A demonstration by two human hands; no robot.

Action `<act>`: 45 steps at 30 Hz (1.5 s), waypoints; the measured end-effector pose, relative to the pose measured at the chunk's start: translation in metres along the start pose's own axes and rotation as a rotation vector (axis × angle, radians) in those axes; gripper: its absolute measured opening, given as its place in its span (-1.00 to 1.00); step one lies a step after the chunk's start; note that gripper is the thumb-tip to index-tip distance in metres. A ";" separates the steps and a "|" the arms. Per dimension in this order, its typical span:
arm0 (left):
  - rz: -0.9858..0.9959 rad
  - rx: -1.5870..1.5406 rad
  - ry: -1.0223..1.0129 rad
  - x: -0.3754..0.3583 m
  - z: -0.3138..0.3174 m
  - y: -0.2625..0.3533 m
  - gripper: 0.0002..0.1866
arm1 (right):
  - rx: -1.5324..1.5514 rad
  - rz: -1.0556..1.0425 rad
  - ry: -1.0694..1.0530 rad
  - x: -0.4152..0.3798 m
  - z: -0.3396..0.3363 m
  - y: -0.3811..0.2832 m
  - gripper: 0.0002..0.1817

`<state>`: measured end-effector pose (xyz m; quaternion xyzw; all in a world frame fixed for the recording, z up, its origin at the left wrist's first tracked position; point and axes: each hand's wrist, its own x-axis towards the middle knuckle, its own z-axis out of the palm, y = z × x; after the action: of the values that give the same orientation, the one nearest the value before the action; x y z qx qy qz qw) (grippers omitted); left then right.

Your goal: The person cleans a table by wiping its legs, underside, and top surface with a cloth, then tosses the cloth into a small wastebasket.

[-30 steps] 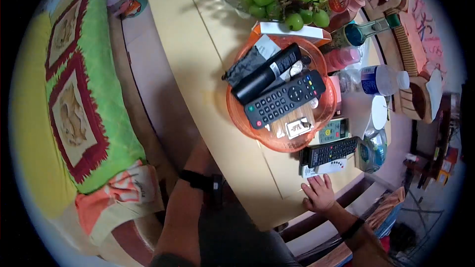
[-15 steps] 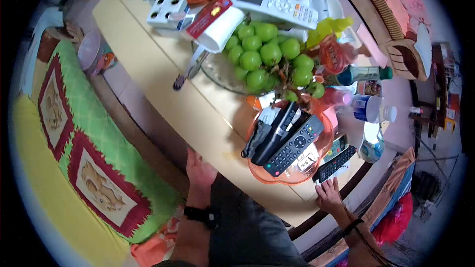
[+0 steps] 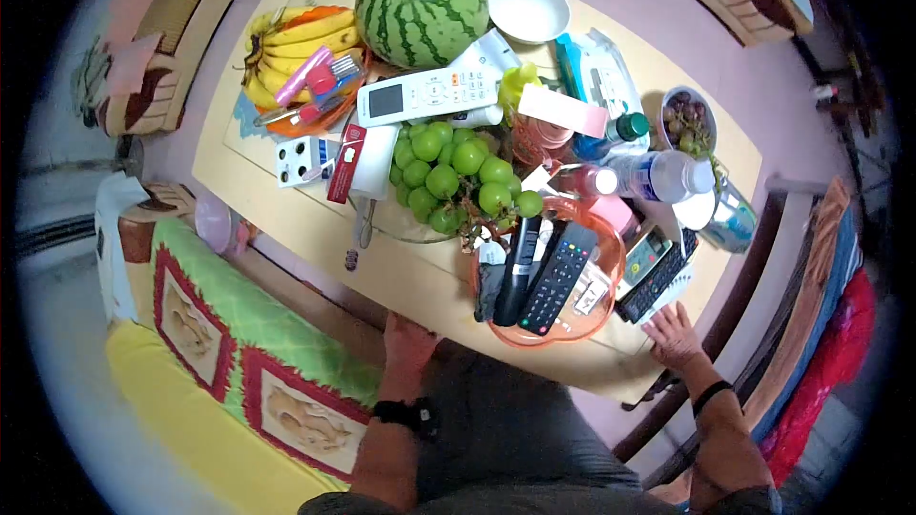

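My right hand [image 3: 674, 336] lies at the near right edge of the table, fingers spread, holding nothing. Its fingertips touch or nearly touch a fanned white paper or card [image 3: 665, 298] beside a black remote control [image 3: 658, 278]. A smaller remote with a greenish display [image 3: 645, 257] lies next to that. My left hand [image 3: 410, 341] is at the table's front edge, open, its fingertips partly out of sight. Between the hands, an orange scalloped tray [image 3: 549, 334] holds a black remote with coloured buttons [image 3: 560, 278] and a dark cylindrical object [image 3: 518, 272].
Green grapes [image 3: 444, 176] fill a glass bowl, with a white remote [image 3: 429, 95] behind them. Further back are a watermelon [image 3: 422, 8], bananas [image 3: 305, 43] and a white bowl [image 3: 529, 11]. Bottles [image 3: 658, 176] and a bowl of dark grapes [image 3: 687, 119] stand right. A sofa [image 3: 258, 324] is left.
The view has swung so more of the table's far side shows, including the whole watermelon and the bananas. Both hands stay by the table edge; the right fingers look more spread.
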<state>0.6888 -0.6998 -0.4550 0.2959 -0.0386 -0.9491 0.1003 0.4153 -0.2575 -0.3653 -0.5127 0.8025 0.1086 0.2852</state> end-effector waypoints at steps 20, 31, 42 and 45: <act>0.460 0.930 0.334 0.087 -0.035 0.374 -0.21 | 0.400 0.555 0.053 -0.075 -0.009 -0.229 -0.39; 0.271 0.101 0.555 0.115 0.020 0.526 -0.63 | 0.836 0.981 -0.315 -0.067 -0.025 -0.388 -0.43; 0.086 0.470 0.338 0.109 -0.010 0.556 -0.66 | 1.314 0.861 0.251 0.168 0.036 -0.484 -0.49; 0.132 0.372 0.606 0.102 -0.013 0.558 -0.60 | 0.907 0.741 0.306 0.228 -0.034 -0.476 -0.53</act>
<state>0.7073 -1.2673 -0.4480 0.5741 -0.1980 -0.7865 0.1125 0.7536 -0.6620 -0.4111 -0.0363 0.9257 -0.2272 0.3001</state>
